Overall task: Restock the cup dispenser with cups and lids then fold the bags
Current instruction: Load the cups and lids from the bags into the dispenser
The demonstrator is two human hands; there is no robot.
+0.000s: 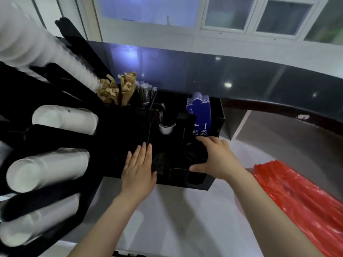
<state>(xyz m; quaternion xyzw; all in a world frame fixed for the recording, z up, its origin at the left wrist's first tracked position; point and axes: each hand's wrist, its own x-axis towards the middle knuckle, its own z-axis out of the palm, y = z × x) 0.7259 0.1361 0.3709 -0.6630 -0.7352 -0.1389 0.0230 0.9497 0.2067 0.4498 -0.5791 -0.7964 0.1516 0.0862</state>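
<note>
Two bare forearms reach up from the bottom of the frame over a pale counter [185,219]; at lower right a red plastic bag [297,197] lies crumpled on that counter, well apart from both hands; the left hand [139,167] lies flat, fingers straight and together, pressing on the top of the black organiser [130,138] at centre frame, holding nothing; the right hand [217,158] curls its fingers and thumb round a stack of black lids [196,154] sitting in a round slot at the organiser's right front; just left of it another slot shows more black lids [159,164]; beyond, a compartment holds blue sleeves [199,112] standing upright, and toward centre left brown packets [118,89] and wrapped straws [146,93] stand in their own sections; along the left edge of the frame, rows of white cups [48,167] lie stacked in a black cup dispenser [55,197]; farther back runs a dark glossy counter [259,80], with white-framed windows [250,15] across the top of the frame.
</note>
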